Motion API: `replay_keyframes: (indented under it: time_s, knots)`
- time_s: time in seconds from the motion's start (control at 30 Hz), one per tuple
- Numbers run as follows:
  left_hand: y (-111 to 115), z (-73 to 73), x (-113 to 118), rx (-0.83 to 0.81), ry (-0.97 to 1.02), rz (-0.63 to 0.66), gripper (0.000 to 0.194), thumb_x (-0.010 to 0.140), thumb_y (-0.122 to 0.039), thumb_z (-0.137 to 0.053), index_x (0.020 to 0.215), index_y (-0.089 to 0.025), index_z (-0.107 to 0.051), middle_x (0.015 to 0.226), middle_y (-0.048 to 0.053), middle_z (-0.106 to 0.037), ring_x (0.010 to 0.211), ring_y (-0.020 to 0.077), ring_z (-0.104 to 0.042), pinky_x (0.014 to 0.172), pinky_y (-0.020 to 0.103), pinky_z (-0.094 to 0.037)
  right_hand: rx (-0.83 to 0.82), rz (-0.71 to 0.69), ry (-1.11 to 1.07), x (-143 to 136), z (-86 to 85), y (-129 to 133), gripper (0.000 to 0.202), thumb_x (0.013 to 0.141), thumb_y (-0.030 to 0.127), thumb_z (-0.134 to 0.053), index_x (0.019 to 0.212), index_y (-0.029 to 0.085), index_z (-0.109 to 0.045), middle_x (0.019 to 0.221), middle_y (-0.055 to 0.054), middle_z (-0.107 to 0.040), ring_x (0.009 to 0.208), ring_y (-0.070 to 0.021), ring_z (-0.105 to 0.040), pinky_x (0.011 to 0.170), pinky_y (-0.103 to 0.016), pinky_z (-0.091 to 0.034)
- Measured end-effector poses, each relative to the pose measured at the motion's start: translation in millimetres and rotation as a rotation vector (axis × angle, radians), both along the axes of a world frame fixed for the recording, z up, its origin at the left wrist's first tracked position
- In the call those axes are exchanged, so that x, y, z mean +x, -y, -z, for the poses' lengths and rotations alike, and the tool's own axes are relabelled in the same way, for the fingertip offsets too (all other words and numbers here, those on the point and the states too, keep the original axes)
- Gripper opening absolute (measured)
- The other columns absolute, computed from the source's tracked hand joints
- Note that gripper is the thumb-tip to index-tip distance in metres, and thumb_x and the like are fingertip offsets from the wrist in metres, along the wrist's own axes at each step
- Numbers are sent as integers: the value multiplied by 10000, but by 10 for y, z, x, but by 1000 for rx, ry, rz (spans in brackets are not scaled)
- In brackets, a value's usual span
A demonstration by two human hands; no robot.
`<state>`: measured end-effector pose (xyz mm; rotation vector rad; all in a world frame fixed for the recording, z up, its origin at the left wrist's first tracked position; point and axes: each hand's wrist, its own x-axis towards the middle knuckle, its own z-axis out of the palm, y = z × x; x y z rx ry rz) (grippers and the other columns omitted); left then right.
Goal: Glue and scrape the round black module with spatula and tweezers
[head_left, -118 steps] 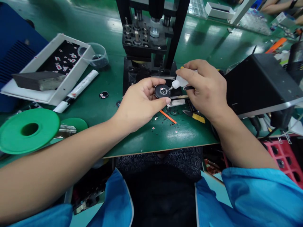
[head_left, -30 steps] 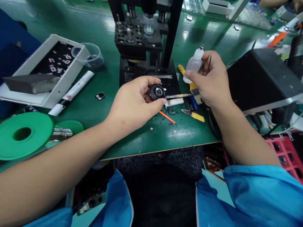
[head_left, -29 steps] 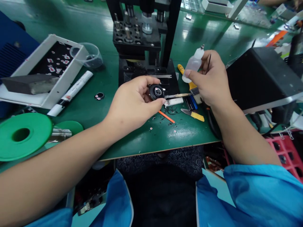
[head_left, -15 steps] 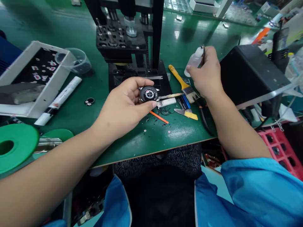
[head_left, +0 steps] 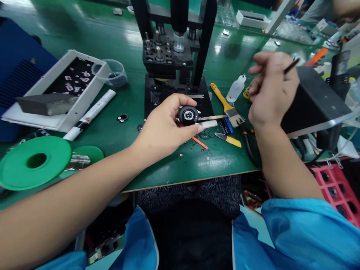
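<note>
Above the tabletop (head_left: 163,174), back from its near edge, our left hand (head_left: 162,131) pinches a round black watch case (head_left: 188,115); our right hand (head_left: 273,88), well apart rightward, grips a dark slim tool (head_left: 291,66), visible end pointing away.

Left hand (head_left: 164,131): round black watch case (head_left: 188,115); right hand (head_left: 271,88): tilted dark rod (head_left: 291,65).

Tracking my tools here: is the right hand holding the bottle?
No, the bottle stands on the green bench, apart from the right hand.
</note>
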<state>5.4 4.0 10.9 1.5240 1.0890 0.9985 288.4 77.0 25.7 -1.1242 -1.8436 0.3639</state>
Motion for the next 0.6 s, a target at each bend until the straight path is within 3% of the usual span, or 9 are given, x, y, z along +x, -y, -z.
replay_keyframes:
  time_s: [0.1, 0.17, 0.27, 0.33, 0.37, 0.43, 0.5, 0.6]
  knots:
    - [-6, 6, -2, 43, -39, -21, 500, 800, -269, -956, 1250, -256, -737, 1154, 42, -822, 990, 266, -765, 872, 446, -659, -5, 1, -72, -92, -49, 152, 507, 1150, 774, -818, 1205, 274, -755, 958, -48, -819, 1063, -275, -841, 941, -421, -695]
    - [-11, 7, -4, 60, -59, -36, 480, 805, -270, -948, 1240, -256, -745, 1164, 49, -815, 1031, 280, -755, 886, 453, -652, -34, 15, -148, -120, -48, 192, 633, 1129, 900, -733, 1109, 269, -770, 814, -26, -748, 877, -243, -807, 811, -397, -667]
    - [-17, 5, -7, 61, -91, -52, 474, 808, -280, -936, 1243, -255, -749, 1147, 42, -808, 986, 271, -741, 859, 452, -623, -75, 38, -364, -195, -39, 223, 942, 1085, 1103, -400, 845, 256, -737, 572, 11, -534, 489, -144, -527, 475, -336, -423]
    - [-20, 1, -9, 76, -118, -71, 460, 816, -278, -926, 1238, -256, -744, 1125, 28, -808, 926, 244, -723, 829, 434, -590, -67, -1, -490, -279, -44, 281, 1054, 1043, 1154, -268, 739, 256, -730, 497, 26, -423, 383, -111, -355, 377, -331, -232]
    - [-20, -4, -10, 89, -128, -82, 448, 822, -273, -917, 1233, -256, -740, 1122, 22, -810, 915, 235, -717, 827, 429, -580, -54, -37, -519, -323, -50, 324, 1058, 1047, 1152, -281, 748, 258, -763, 491, 28, -428, 372, -109, -361, 364, -323, -229]
    - [-20, -19, -7, 117, -147, -103, 417, 834, -252, -896, 1217, -253, -731, 1122, 17, -814, 941, 237, -725, 857, 433, -586, -54, -103, -549, -395, -64, 422, 955, 1104, 1086, -413, 868, 278, -864, 574, 18, -618, 415, -119, -526, 381, -292, -370]
    - [-17, -39, -1, 133, -162, -124, 396, 839, -219, -874, 1203, -247, -721, 1120, 15, -816, 995, 249, -749, 918, 446, -612, -96, -208, -560, -429, -70, 508, 669, 1186, 887, -640, 1032, 308, -939, 782, 14, -836, 540, -128, -722, 456, -264, -527]
    - [-8, -69, 14, 126, -170, -165, 413, 841, -194, -855, 1227, -241, -719, 1139, 17, -821, 1033, 255, -769, 955, 448, -638, -102, -326, -491, -418, -49, 578, 257, 1188, 554, -867, 1110, 329, -964, 1022, 10, -937, 699, -123, -839, 571, -235, -639]
